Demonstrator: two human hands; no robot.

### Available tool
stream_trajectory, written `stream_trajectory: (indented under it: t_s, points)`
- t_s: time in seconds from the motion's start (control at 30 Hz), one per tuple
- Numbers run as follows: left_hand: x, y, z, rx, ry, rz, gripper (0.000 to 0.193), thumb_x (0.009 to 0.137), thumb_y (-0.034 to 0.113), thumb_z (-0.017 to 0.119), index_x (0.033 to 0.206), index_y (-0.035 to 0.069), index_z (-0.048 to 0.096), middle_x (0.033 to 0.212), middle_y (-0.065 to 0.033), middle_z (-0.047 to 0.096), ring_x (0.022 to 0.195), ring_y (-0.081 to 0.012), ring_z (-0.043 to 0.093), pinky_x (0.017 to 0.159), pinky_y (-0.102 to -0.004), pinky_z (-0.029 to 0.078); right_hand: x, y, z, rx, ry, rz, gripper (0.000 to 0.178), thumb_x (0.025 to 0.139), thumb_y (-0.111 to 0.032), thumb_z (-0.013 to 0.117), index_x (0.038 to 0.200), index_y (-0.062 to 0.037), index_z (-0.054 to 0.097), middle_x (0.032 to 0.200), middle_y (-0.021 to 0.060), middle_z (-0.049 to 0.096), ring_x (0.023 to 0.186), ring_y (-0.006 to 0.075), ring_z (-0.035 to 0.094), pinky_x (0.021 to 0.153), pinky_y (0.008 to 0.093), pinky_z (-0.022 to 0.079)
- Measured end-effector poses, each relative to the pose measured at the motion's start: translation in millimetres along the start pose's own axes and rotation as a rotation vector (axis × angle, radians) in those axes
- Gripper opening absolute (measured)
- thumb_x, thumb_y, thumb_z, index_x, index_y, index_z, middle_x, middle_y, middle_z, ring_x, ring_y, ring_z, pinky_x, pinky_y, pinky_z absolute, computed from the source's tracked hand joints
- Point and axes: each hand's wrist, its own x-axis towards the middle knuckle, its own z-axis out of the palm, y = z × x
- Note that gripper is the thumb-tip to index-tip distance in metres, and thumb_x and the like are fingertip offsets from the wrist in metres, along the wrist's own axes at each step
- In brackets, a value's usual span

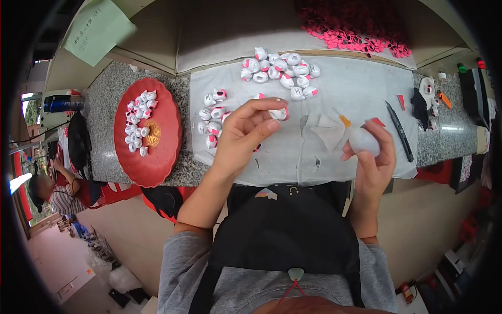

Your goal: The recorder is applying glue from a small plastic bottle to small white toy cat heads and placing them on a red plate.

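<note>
Between the thumb and fingers of my left hand (241,137) is a small white-and-pink figurine piece (279,113), held above the paper-covered worktop. My right hand (377,162) is wrapped round a rounded white squeeze bottle (364,142). Its narrow orange tip points up and left, toward the figurine piece but apart from it. A crumpled whitish cloth or tissue (328,131) lies on the paper between my hands. Left of my left hand stand several similar white-and-pink pieces (214,127), and a larger cluster (282,65) lies farther back.
A red scalloped plate (170,152) holding more white pieces stands at the left. A black cutter-like pen (400,131) lies on the right side of the white paper (282,167). Pink pieces (361,31) fill the back shelf. At far left, another person (60,193) sits.
</note>
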Motion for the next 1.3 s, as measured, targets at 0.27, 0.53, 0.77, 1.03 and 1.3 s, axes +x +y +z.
stream_trajectory:
  t_s: [0.27, 0.53, 0.77, 1.03, 1.3]
  points:
    - [-9, -17, 8, -0.152, 0.119, 0.138, 0.030, 0.072, 0.001, 0.052, 0.100, -0.001, 0.043, 0.097, -0.0144, 0.049, 0.090, -0.0200, 0.049, 0.078, -0.0367, 0.042, 8, -5, 26, 0.023, 0.095, -0.409, 0.036, 0.057, -0.010, 0.067, 0.082, -0.0037, 0.041, 0.081, 0.0078, 0.042, 0.066, 0.0138, 0.045, 0.059, 0.0236, 0.038]
    - [-14, -16, 4, -0.199, 0.067, 0.137, 0.034, 0.070, 0.000, 0.052, 0.102, 0.000, 0.040, 0.098, -0.0153, 0.048, 0.091, -0.0202, 0.049, 0.080, -0.0387, 0.041, 0, -7, 42, -0.330, -0.148, -0.641, 0.038, 0.056, -0.012, 0.072, 0.080, -0.0058, 0.043, 0.077, 0.0061, 0.043, 0.058, 0.0122, 0.043, 0.050, 0.0218, 0.040]
    - [-15, -16, 2, -0.212, 0.045, 0.142, 0.033, 0.069, 0.000, 0.053, 0.099, 0.000, 0.041, 0.098, -0.0159, 0.048, 0.090, -0.0207, 0.049, 0.082, -0.0385, 0.040, 1, -7, 45, -0.348, -0.234, -0.693, 0.040, 0.054, -0.010, 0.073, 0.081, -0.0044, 0.044, 0.078, 0.0060, 0.044, 0.060, 0.0138, 0.045, 0.048, 0.0218, 0.040]
    - [-15, -17, 2, -0.205, 0.045, 0.141, 0.033, 0.069, 0.000, 0.053, 0.100, 0.000, 0.041, 0.098, -0.0164, 0.048, 0.090, -0.0207, 0.050, 0.081, -0.0377, 0.040, -2, -7, 46, -0.346, -0.233, -0.661, 0.040, 0.053, -0.010, 0.073, 0.081, -0.0059, 0.044, 0.077, 0.0048, 0.044, 0.059, 0.0140, 0.044, 0.049, 0.0230, 0.041]
    - [-15, -19, 4, -0.208, 0.051, 0.140, 0.034, 0.069, 0.000, 0.053, 0.101, 0.000, 0.041, 0.100, -0.0173, 0.048, 0.089, -0.0208, 0.050, 0.079, -0.0365, 0.041, -1, -10, 42, -0.373, -0.259, -0.634, 0.040, 0.054, -0.011, 0.073, 0.081, -0.0070, 0.044, 0.077, 0.0051, 0.043, 0.058, 0.0141, 0.044, 0.048, 0.0229, 0.041]
